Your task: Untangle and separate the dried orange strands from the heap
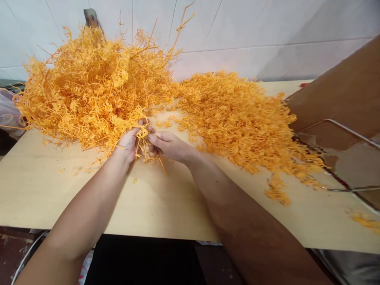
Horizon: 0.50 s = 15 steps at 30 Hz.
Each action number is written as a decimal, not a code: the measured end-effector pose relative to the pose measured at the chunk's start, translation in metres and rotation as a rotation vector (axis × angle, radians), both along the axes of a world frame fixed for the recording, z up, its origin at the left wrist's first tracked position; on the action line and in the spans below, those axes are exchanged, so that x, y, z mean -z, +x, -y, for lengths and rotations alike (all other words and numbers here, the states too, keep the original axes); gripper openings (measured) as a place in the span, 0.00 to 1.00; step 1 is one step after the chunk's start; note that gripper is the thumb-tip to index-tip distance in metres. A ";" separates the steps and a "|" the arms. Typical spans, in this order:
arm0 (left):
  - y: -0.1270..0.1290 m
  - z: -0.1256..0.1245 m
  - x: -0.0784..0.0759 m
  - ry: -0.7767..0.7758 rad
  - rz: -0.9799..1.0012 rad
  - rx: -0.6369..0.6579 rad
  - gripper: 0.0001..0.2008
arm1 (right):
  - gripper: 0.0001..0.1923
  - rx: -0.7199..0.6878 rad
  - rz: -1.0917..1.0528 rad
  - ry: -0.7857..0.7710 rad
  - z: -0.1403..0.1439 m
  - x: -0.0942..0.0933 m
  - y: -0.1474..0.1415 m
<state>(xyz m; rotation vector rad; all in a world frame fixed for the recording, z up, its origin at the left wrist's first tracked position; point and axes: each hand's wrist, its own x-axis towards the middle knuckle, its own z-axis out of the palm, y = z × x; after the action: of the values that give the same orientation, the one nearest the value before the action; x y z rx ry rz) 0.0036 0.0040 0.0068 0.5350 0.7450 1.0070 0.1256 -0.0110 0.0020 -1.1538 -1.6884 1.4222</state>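
A large tangled heap of orange plastic-looking sprigs (pixel 89 91), with long thin stems and curly pieces, rises at the left of the table. My left hand (pixel 130 141) is at this heap's front right edge, its fingers closed around a small orange sprig (pixel 144 144). Close beside it, my right hand (pixel 166 144) pinches the same sprig between thumb and fingers. Some of my fingertips are hidden behind the strands. To the right spreads a lower heap of short, curly orange pieces (pixel 240 118), with few long stems in it.
A pale wooden table (pixel 166 206) bears both heaps, against a white tiled wall (pixel 237 23). At the right stand a brown cardboard box (pixel 341 91) and a metal wire frame (pixel 350 132). A metal bracket (pixel 91 18) shows behind the left heap. Loose orange bits (pixel 363 219) lie at the right.
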 end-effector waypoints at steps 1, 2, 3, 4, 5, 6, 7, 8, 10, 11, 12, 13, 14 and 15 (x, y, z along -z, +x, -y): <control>-0.001 -0.001 0.001 0.043 0.020 -0.011 0.08 | 0.19 0.013 -0.052 -0.027 -0.001 -0.001 0.002; -0.001 -0.001 0.002 0.094 0.036 -0.025 0.09 | 0.20 0.027 -0.091 -0.048 -0.002 -0.001 0.004; -0.001 -0.001 0.003 0.139 0.047 -0.032 0.10 | 0.20 0.040 -0.117 -0.067 -0.003 -0.001 0.006; -0.001 -0.001 0.004 0.162 0.055 -0.030 0.10 | 0.21 0.046 -0.132 -0.085 -0.005 0.001 0.008; -0.001 0.000 0.004 0.171 0.056 -0.027 0.10 | 0.21 0.045 -0.144 -0.102 -0.007 0.002 0.009; -0.001 0.000 0.004 0.172 0.052 -0.024 0.10 | 0.21 0.036 -0.156 -0.120 -0.008 0.005 0.010; 0.000 0.001 0.004 0.170 0.047 -0.023 0.10 | 0.20 0.024 -0.172 -0.136 -0.010 0.008 0.011; 0.000 0.002 0.003 0.173 0.045 -0.027 0.11 | 0.20 0.011 -0.190 -0.150 -0.011 0.011 0.011; 0.001 0.003 0.002 0.187 0.050 -0.033 0.11 | 0.19 -0.011 -0.220 -0.167 -0.013 0.015 0.011; 0.001 0.003 0.001 0.188 0.052 -0.024 0.11 | 0.19 -0.021 -0.221 -0.167 -0.013 0.016 0.011; 0.001 0.003 0.000 0.179 0.053 -0.009 0.10 | 0.19 -0.030 -0.205 -0.157 -0.012 0.016 0.011; 0.001 0.003 0.000 0.163 0.056 0.007 0.10 | 0.19 -0.042 -0.167 -0.137 -0.012 0.015 0.010; 0.001 0.003 -0.001 0.145 0.060 0.020 0.10 | 0.20 -0.059 -0.110 -0.110 -0.011 0.014 0.010; 0.001 0.003 -0.001 0.131 0.063 0.033 0.10 | 0.20 -0.081 -0.044 -0.081 -0.010 0.012 0.010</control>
<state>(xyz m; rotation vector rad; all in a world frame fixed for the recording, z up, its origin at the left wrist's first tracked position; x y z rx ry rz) 0.0043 0.0012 0.0081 0.6243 0.6155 1.0423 0.1352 -0.0013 -0.0103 -1.0998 -1.6775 1.5678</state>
